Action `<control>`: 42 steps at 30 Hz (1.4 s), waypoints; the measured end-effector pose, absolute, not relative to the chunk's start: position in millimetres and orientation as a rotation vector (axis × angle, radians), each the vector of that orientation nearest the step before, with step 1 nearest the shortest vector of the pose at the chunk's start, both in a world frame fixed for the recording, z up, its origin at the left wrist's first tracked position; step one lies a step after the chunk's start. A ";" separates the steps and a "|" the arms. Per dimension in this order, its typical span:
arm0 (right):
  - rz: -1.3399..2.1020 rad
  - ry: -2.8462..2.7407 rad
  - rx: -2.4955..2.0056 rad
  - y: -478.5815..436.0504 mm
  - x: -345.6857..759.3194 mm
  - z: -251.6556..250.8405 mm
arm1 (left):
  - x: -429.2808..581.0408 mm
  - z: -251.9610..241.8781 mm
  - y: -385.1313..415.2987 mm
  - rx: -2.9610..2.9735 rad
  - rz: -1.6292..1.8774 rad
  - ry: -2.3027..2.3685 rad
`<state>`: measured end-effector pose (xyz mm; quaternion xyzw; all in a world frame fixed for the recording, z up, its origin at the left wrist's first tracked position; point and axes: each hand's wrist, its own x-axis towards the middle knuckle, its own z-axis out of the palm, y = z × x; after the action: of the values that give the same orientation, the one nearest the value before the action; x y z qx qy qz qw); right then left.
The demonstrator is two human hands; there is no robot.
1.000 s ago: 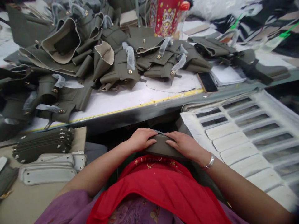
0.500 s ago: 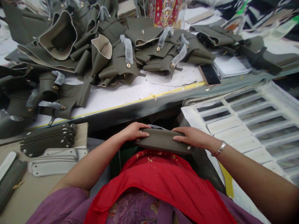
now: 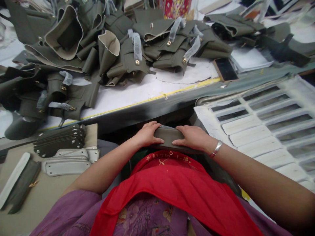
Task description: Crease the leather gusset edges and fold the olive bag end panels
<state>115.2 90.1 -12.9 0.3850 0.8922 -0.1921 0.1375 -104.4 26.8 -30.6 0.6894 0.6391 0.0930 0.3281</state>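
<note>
Olive piece (image 3: pixel 168 135): clamped in both hands (underside hidden).
Left hand (image 3: pixel 148 133), right hand (image 3: pixel 194 137): closer together than before, seemingly pressing it.

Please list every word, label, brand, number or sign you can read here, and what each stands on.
No text can be read.
Red apron: yellow marks near its far edge look like lettering, too small and blurred to read.
Red patterned container: cut off by the frame, no legible words.
Olive piece in the left hand and right hand: no lettering visible.
</note>
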 end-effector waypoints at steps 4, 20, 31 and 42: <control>-0.522 2.608 1.085 84.9 98.6 -13.8 | -102.8 -31.4 27.4 1.823 0.243 1.646; -0.526 2.702 1.119 83.9 147.6 -14.9 | -135.3 -28.2 11.2 1.854 0.334 1.522; -0.336 3.104 0.968 53.8 96.2 -38.3 | -130.9 -53.7 9.5 2.487 0.354 1.270; -0.184 3.137 0.934 46.9 99.1 -41.0 | -134.7 -58.5 2.5 2.686 0.457 1.196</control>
<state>99.1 46.9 -41.0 0.2842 0.9547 -0.0560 -0.0683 -134.7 2.5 -58.5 0.8996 0.4006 0.1529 0.0829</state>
